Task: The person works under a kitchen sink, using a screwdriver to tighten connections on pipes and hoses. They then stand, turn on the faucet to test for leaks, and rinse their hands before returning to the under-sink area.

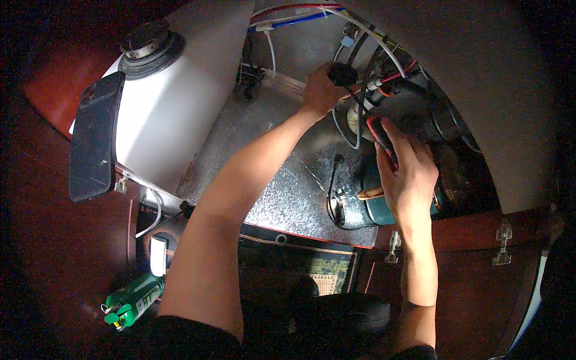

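Observation:
Inside an open cabinet, my left hand (321, 93) is closed around a black round piece (343, 74) among the hoses at the back. Its fingers are partly hidden behind the piece. My right hand (409, 165), nearer and to the right, grips a red-and-black handled tool (384, 141). A thin dark length runs from the tool toward the black round piece; the shadow hides whether they touch. A grey hose (354, 144) loops down between my hands. Beside it stands a pale pipe fitting (358, 117).
Red, blue and white tubes (300, 17) cross the back wall. A black cable (331, 186) lies on the silvery cabinet floor (276, 186). By my right wrist sits a teal container (378, 210). Left are a white panel (162, 102), a black phone-like slab (96, 138) and a green bottle (138, 300).

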Demonstrator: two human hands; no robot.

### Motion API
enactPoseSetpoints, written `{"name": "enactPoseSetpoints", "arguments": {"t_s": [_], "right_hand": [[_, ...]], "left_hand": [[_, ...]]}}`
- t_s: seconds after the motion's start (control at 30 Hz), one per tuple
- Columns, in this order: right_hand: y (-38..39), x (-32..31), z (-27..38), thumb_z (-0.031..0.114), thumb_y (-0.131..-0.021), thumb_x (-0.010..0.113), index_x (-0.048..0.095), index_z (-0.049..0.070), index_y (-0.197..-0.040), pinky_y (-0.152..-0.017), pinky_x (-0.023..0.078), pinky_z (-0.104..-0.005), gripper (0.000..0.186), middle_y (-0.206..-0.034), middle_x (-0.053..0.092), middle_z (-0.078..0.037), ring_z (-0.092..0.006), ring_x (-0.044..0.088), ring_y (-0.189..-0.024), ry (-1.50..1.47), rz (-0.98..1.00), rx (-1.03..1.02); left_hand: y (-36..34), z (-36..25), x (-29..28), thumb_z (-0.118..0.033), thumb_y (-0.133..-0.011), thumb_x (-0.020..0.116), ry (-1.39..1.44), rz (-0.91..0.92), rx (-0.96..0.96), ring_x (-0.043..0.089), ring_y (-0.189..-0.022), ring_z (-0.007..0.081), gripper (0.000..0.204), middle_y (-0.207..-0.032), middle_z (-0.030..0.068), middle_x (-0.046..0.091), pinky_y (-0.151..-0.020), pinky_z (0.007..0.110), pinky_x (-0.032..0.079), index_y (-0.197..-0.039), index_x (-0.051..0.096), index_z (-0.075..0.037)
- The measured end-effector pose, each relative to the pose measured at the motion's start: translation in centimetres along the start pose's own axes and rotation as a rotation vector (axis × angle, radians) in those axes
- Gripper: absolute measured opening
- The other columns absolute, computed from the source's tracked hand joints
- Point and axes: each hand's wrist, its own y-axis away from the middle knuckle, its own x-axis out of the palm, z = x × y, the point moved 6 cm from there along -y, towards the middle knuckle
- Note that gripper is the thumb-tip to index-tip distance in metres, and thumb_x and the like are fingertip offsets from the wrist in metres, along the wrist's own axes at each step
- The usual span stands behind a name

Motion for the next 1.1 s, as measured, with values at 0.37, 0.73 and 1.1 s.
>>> {"name": "enactPoseSetpoints", "arguments": {"t_s": [0.37,0.73,1.1], "right_hand": [[-0.5,1.2,-0.3,0.006,-0.085,0.078,0.068,0.014,-0.132,-0.082,0.055,-0.0461,0.048,-0.106,0.072,-0.014,-0.0382,0.067,-0.092,0.031,0.058,0.005],[-1.4,0.7,1.1,-0.002,-0.080,0.075,0.074,0.018,-0.127,-0.088,0.050,-0.0416,0.051,-0.100,0.069,-0.008,-0.0296,0.064,-0.093,0.203,0.053,-0.239],[-1.6,1.4,0.1,0.000,-0.083,0.077,0.069,0.015,-0.133,-0.085,0.053,-0.0434,0.053,-0.100,0.070,-0.014,-0.0348,0.065,-0.094,0.040,0.083,-0.111]], "left_hand": [[0.3,-0.1,0.5,-0.035,-0.073,0.093,0.115,0.044,0.008,0.075,-0.097,0.0250,0.052,-0.105,0.0105,0.078,-0.090,0.038,0.058,-0.111,0.074,-0.006],[-0.1,0.6,0.9,-0.041,-0.070,0.094,0.029,0.034,0.015,0.076,-0.098,0.0310,0.060,-0.105,0.0134,0.078,-0.087,0.042,0.059,-0.112,0.071,-0.005],[-0.2,1.0,0.7,-0.037,-0.074,0.093,-0.030,0.038,-0.019,0.074,-0.098,0.0262,0.054,-0.106,0.0104,0.077,-0.091,0.037,0.057,-0.113,0.072,-0.006]]}}
